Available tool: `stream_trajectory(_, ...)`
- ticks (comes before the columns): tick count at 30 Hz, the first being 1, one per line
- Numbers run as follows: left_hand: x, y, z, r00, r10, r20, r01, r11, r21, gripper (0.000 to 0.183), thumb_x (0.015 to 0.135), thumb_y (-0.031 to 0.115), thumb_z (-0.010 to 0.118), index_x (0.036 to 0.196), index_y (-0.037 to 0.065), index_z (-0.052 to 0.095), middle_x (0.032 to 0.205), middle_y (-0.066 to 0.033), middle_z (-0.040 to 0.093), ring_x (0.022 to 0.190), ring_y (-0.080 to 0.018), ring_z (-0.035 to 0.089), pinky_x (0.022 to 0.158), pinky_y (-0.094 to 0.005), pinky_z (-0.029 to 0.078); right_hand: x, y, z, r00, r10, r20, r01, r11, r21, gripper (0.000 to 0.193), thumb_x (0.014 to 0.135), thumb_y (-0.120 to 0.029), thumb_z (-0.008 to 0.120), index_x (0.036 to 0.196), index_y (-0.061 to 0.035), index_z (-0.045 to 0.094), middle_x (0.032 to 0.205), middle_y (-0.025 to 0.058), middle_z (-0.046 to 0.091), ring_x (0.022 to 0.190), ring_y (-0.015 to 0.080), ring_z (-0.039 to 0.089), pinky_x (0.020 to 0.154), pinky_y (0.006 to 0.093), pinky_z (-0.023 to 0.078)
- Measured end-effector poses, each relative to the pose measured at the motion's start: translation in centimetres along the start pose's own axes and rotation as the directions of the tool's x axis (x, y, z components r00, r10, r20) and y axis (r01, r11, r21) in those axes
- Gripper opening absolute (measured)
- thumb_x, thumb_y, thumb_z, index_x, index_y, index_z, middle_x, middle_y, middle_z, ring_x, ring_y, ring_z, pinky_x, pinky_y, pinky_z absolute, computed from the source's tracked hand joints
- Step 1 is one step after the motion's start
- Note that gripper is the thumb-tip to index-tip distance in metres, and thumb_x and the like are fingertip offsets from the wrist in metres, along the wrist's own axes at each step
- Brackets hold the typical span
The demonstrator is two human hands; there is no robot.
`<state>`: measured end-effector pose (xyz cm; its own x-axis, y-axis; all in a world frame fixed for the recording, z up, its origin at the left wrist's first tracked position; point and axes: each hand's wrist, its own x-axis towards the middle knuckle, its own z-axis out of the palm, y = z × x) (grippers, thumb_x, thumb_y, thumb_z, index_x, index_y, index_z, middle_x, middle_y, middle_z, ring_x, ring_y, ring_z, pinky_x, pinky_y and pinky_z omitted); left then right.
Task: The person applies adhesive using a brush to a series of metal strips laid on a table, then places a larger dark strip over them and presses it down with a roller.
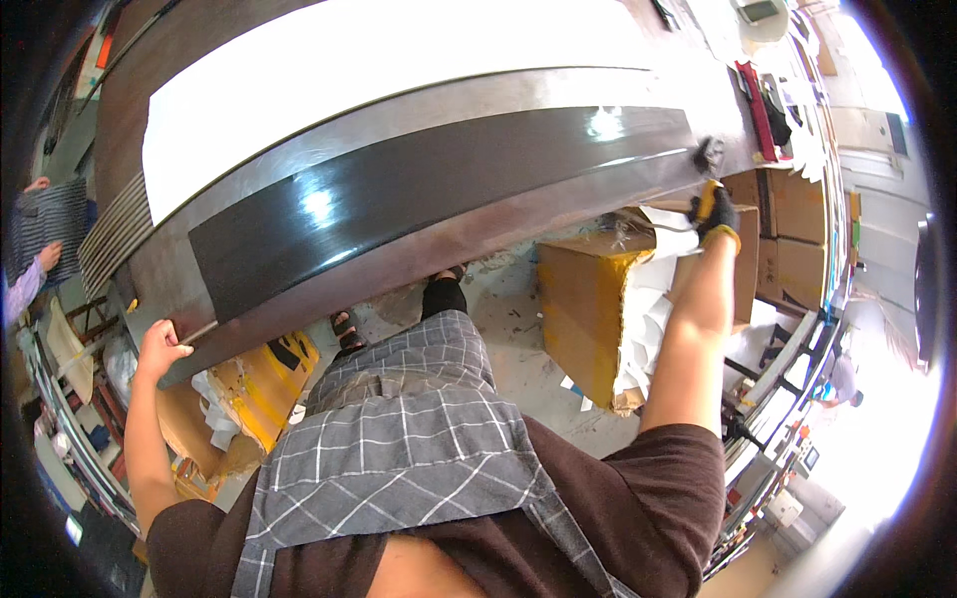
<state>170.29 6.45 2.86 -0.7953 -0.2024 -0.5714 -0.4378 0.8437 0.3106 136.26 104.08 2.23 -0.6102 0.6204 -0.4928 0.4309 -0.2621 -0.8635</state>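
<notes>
Left hand [159, 349] curls bare fingers over the near left edge of the long dark panel [439, 189] on the bench [638, 30]. Right hand [716, 214], gloved, is clamped on a yellow-handled tool [704, 199] at the panel's right end; working that edge seems underway, calling for steady bracing.

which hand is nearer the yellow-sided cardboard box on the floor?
Right. The right hand, gloved, is just above and right of the cardboard box; the left hand grips the long panel far left.

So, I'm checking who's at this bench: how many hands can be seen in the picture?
4. The person's left hand grips the long panel at its left end; the gloved right hand is at its right end. Another person's two hands are at far left. Others may be hidden.
</notes>
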Motion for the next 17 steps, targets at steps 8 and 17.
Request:
stream_trajectory(8,-1.9,0.7,0.4,0.999,0.013,-0.04,-0.011,0.999,0.047,0.044,0.057,0.014,0.084,0.065,0.005,0.042,0.072,-0.0077,0.047,0.065,-0.0243,0.05,0.06,-0.0363,0.041,-28.4,15.4,8.1,0.593,-0.267,0.759,0.781,0.42,-0.463,0.031,0.089,-0.02,0.065,0.114,-0.0041,0.059,0.104,0.0154,0.065,0.097,0.0269,0.063,0.084,0.0374,0.049)
stream_trajectory(17,1.3,1.4,0.4,0.99,0.128,-0.054,-0.127,0.992,0.022,0.045,0.055,0.015,0.084,0.063,0.009,0.04,0.068,-0.0069,0.051,0.068,-0.0201,0.053,0.065,-0.032,0.043,-54.8,20.6,23.5,0.094,0.238,0.967,0.863,0.465,-0.199,0.046,0.087,-0.04,0.061,0.122,-0.0095,0.058,0.106,0.0228,0.066,0.097,0.0358,0.065,0.084,0.0451,0.05)
